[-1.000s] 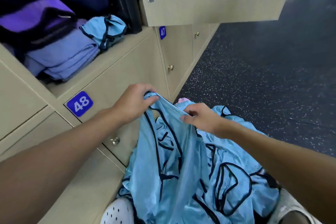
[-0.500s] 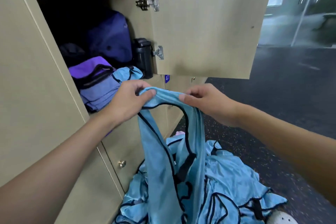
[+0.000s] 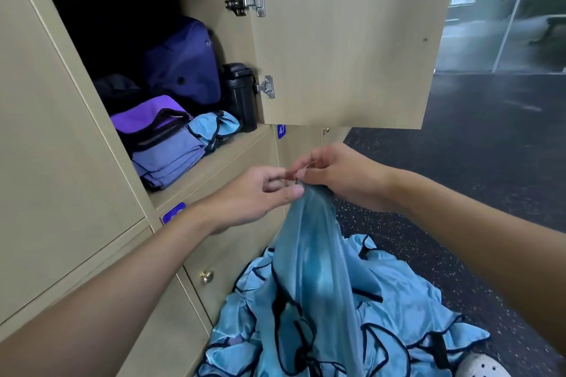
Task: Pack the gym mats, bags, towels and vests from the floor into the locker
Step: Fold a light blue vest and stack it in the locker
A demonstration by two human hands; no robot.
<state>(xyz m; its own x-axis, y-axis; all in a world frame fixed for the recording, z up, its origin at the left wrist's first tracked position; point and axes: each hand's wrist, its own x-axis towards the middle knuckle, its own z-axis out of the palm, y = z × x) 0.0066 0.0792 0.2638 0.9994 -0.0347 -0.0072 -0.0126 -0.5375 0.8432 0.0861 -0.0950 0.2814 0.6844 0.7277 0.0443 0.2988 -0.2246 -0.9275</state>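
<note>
Pinching with both: left hand (image 3: 260, 197) and right hand (image 3: 340, 176) touching at the fingertips, thumbs and curled fingers clamped on the gathered top of a light-blue vest (image 3: 312, 254). Held up just in front of the open locker (image 3: 232, 150), tail hanging down onto a pile of vests (image 3: 398, 309) on the floor (image 3: 459, 177). Inside the locker: navy bag (image 3: 183, 61) upright at the back, black bottle (image 3: 240, 95) beside it against the right wall, purple bag (image 3: 150, 118) lying on lavender towels (image 3: 168, 161), folded blue vest (image 3: 214, 127) just beside them at the front.
</note>
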